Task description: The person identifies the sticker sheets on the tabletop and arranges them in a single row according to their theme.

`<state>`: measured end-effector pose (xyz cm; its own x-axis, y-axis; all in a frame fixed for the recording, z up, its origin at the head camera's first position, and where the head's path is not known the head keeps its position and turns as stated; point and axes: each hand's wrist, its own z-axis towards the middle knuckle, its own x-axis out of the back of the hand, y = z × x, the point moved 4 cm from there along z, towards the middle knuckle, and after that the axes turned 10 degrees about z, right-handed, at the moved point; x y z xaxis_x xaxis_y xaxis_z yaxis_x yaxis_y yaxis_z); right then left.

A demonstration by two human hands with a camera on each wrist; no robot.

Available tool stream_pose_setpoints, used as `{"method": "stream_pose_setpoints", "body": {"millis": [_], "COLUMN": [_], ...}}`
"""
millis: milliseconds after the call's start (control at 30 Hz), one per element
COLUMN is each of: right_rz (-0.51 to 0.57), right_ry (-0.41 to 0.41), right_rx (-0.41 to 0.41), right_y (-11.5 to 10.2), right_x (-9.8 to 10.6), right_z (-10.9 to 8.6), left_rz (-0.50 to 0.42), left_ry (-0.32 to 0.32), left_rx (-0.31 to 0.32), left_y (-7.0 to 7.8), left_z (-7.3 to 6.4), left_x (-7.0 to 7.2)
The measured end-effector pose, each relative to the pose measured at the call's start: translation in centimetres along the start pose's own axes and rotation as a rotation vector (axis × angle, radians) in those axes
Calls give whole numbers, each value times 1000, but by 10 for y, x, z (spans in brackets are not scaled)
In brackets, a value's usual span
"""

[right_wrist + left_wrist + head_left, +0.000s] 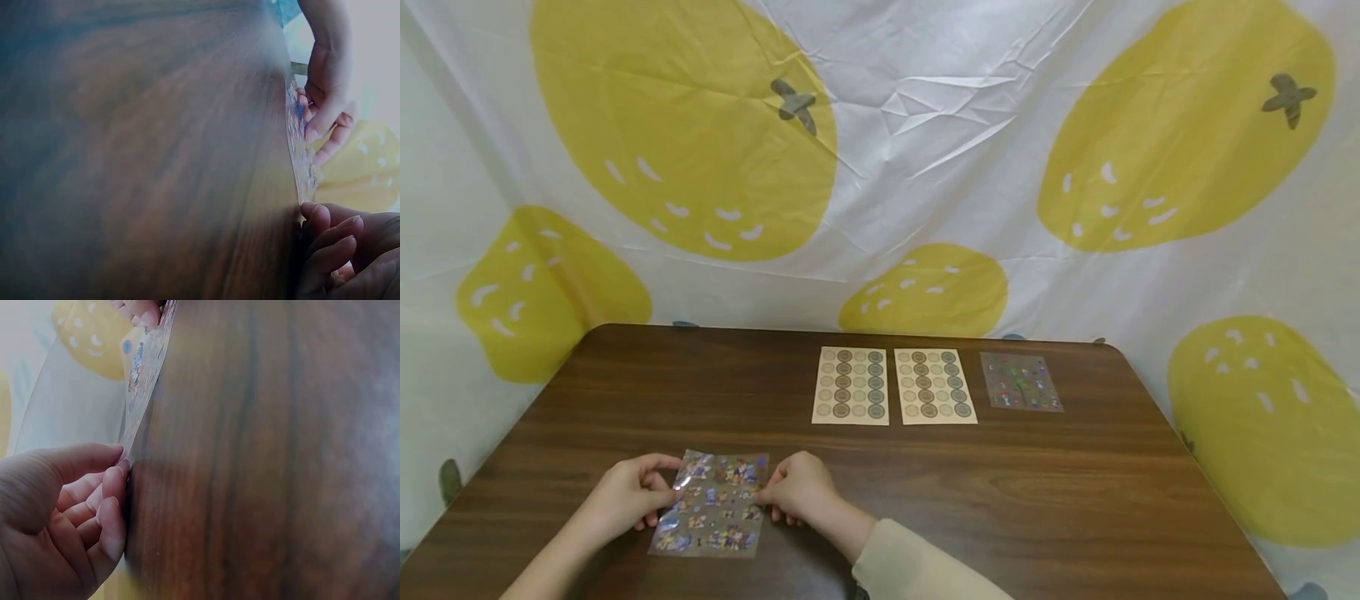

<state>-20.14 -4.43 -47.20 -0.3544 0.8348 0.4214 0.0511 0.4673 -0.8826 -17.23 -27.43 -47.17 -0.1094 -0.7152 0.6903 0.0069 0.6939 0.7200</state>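
A clear sticker sheet (718, 507) printed with small colourful figures lies low over the front left of the table. My left hand (625, 497) pinches its left edge between thumb and forefinger. At the opposite edge my right hand (802, 485) pinches the sheet the same way. Seen nearly edge-on in the left wrist view, the see-through sheet (139, 375) runs from the left hand's fingertips up to the right hand (140, 309). The right wrist view has both hands at the thin sheet (299, 147), close along the tabletop.
Two cream sheets of round stickers, one on the left (850, 386) and one on the right (936, 387), lie side by side toward the back of the brown wooden table (1000, 500). Right of them is another clear sticker sheet (1022, 382). A fruit-patterned cloth (910, 192) hangs behind.
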Motion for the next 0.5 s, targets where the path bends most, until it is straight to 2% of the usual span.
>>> {"method": "stream_pose_setpoints", "body": {"millis": [300,500], "right_rz": [-31,11], "right_ry": [3,9], "right_rx": [15,-13], "right_y": [0,1], "right_x": [0,-1], "right_z": [-1,-1], "left_rz": [32,36], "left_ry": [12,7], "left_rx": [7,21], "left_y": [1,1], "left_z": [1,1], "left_x": [0,0]}}
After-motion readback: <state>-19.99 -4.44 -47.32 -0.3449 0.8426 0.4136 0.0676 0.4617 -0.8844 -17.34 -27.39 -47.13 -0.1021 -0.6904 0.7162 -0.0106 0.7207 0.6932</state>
